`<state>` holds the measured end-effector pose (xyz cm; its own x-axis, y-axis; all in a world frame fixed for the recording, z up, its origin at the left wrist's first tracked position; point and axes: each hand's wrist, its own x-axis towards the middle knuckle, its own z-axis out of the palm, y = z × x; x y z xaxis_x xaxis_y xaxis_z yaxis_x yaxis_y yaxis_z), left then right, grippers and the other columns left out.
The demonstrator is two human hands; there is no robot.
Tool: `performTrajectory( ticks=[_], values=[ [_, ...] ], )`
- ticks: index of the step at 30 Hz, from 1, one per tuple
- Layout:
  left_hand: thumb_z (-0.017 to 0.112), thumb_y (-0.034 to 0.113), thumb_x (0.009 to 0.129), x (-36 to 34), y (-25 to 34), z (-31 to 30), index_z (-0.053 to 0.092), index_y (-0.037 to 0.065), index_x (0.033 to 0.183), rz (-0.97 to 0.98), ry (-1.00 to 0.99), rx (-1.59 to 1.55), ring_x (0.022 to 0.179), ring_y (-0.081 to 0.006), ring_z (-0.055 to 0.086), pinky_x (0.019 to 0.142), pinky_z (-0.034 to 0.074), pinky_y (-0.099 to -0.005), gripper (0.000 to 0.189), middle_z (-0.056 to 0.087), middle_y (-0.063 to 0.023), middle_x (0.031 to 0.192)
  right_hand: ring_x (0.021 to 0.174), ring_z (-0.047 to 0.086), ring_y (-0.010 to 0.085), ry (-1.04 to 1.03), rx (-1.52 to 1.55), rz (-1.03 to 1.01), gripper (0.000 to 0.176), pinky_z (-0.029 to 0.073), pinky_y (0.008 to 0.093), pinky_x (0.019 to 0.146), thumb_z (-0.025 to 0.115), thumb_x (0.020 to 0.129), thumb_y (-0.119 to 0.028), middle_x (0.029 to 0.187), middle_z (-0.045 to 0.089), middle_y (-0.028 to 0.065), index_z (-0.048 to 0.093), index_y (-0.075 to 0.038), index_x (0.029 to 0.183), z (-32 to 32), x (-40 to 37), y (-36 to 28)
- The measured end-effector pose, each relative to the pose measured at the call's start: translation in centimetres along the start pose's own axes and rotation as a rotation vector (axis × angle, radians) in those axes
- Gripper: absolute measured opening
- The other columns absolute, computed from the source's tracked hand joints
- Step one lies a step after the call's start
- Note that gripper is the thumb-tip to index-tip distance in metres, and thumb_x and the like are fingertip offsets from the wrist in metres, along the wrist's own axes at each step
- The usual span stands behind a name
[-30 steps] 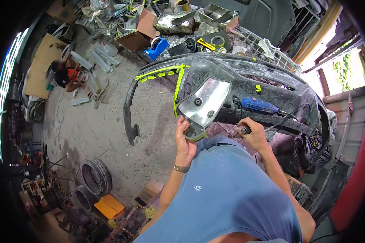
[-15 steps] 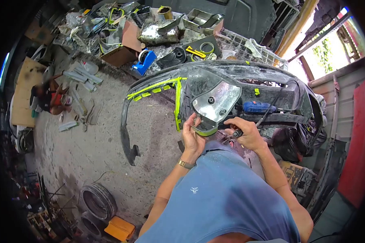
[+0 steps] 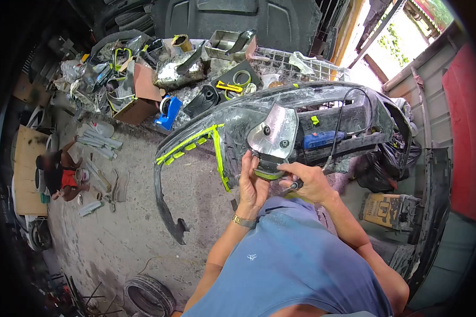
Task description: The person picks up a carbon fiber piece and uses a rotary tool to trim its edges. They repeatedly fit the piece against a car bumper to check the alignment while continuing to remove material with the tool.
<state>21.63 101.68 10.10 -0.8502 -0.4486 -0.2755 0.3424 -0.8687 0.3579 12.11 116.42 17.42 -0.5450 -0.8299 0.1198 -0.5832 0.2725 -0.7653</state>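
My left hand (image 3: pixel 253 186) grips the lower left edge of a curved part (image 3: pixel 274 132), with a shiny metal face, two dark round fittings and a black lower end edged in yellow-green. My right hand (image 3: pixel 314 184) is closed around a slim dark handpiece (image 3: pixel 296 185), its fingertips close to the part's lower right edge. The handpiece's working tip is too small to make out. A black flexible shaft (image 3: pixel 333 148) loops up from near my right hand. Behind the part, a blue rotary tool (image 3: pixel 322 140) lies on a large black car bumper (image 3: pixel 238 117) with yellow-green tape strips.
Beyond the bumper, a cluttered bench holds a blue tape dispenser (image 3: pixel 168 112), a yellow cutter (image 3: pixel 229 86) and an open cardboard box (image 3: pixel 135 110). Another person (image 3: pixel 63 174) is low on the floor at left. A tyre (image 3: pixel 149 296) and a printed box (image 3: pixel 383 211) lie nearby.
The view has shifted, so the bench and bumper appear further left. The part is turned slightly more upright in my left hand. My right hand still holds the handpiece beside its lower edge.
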Motion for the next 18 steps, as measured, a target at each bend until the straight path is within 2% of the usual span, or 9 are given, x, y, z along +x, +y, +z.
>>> performTrajectory(
  ticks=[2,3,5,9,10,11,13,14,18],
  values=[
    [0.048,0.045,0.101,0.2,-0.1,1.1,0.045,0.009,0.132,0.01,-0.065,-0.04,0.126,-0.024,0.05,0.105,0.043,-0.0445,0.048,0.053,-0.0101,0.131,0.078,0.068,0.0268,-0.02,-0.052,-0.05,0.027,0.053,0.034,0.067,0.073,0.085,-0.02,0.092,0.068,0.0102,0.065,-0.008,0.108,-0.1,0.2,0.9],
    [0.048,0.045,0.101,0.3,-0.2,1.3,0.045,0.009,0.132,0.018,-0.071,-0.037,0.126,-0.024,0.05,0.105,0.043,-0.0445,0.048,0.053,-0.0101,0.131,0.078,0.068,0.0268,-0.017,-0.053,-0.06,0.027,0.053,0.034,0.067,0.073,0.085,-0.02,0.092,0.068,0.0102,0.065,-0.008,0.108,-0.3,0.2,1.4],
    [0.05,0.05,0.098,0.8,-0.3,1.3,0.051,0.01,0.123,0.0,-0.071,-0.089,0.121,-0.0272,0.053,0.103,0.045,-0.0458,0.047,0.055,-0.0102,0.128,0.071,0.064,0.0243,0.05,0.083,-0.077,0.025,0.05,0.0339,0.065,0.075,0.084,-0.016,0.083,0.063,0.0111,0.066,-0.004,0.104,-0.8,0.1,2.4],
    [0.055,0.054,0.095,1.4,-1.3,2.7,0.04,0.008,0.143,-0.103,-0.143,-0.098,0.129,-0.0301,0.05,0.107,0.041,-0.0487,0.068,0.05,-0.0141,0.14,0.075,0.061,0.0194,-0.115,0.223,-0.034,0.022,0.048,0.0314,0.068,0.073,0.086,-0.012,0.084,0.063,0.0089,0.065,-0.003,0.104,-3.8,-0.1,4.2],
    [0.059,0.065,0.087,1.2,-2.1,2.7,0.032,0.006,0.149,-0.122,-0.082,0.006,0.131,-0.0313,0.049,0.109,0.041,-0.0496,0.089,0.045,-0.0158,0.146,0.074,0.06,0.0179,-0.146,0.266,-0.05,0.022,0.047,0.0301,0.069,0.074,0.085,-0.011,0.085,0.063,0.0069,0.065,-0.003,0.104,-4.5,-0.1,4.4],
    [0.059,0.065,0.087,1.1,-2.8,2.8,0.032,0.006,0.149,-0.113,-0.073,0.008,0.131,-0.0313,0.049,0.109,0.041,-0.0496,0.089,0.045,-0.0158,0.146,0.074,0.06,0.0179,-0.154,0.274,-0.054,0.022,0.047,0.0301,0.069,0.074,0.085,-0.011,0.085,0.063,0.0069,0.065,-0.003,0.104,-5.0,-0.1,4.7],
    [0.057,0.076,0.076,1.1,-4.0,3.5,0.034,0.0,0.144,-0.336,-0.404,-0.044,0.13,-0.0283,0.05,0.108,0.044,-0.0482,0.105,0.049,-0.0163,0.141,0.078,0.061,0.0179,-0.214,0.352,-0.175,0.031,0.048,0.0315,0.07,0.068,0.078,0.007,0.086,0.062,0.0067,0.064,-0.005,0.107,-6.2,0.0,5.4],
    [0.057,0.081,0.066,1.1,-4.5,4.0,0.033,-0.003,0.145,-0.371,-0.345,-0.035,0.128,-0.0287,0.052,0.104,0.048,-0.0498,0.117,0.05,-0.0175,0.14,0.079,0.059,0.0177,-0.188,0.392,-0.179,0.028,0.047,0.0298,0.074,0.07,0.08,0.004,0.087,0.061,0.0068,0.064,-0.004,0.105,-6.2,-0.2,5.9],
    [0.056,0.079,0.072,2.0,-6.1,4.5,0.032,-0.005,0.145,-0.247,-0.311,0.048,0.123,-0.0274,0.056,0.101,0.051,-0.049,0.113,0.051,-0.0191,0.139,0.077,0.057,0.0182,-0.191,0.405,-0.27,0.026,0.047,0.0286,0.075,0.07,0.084,0.0,0.087,0.061,0.0056,0.065,-0.005,0.109,-7.0,0.5,7.7]
  ],
)
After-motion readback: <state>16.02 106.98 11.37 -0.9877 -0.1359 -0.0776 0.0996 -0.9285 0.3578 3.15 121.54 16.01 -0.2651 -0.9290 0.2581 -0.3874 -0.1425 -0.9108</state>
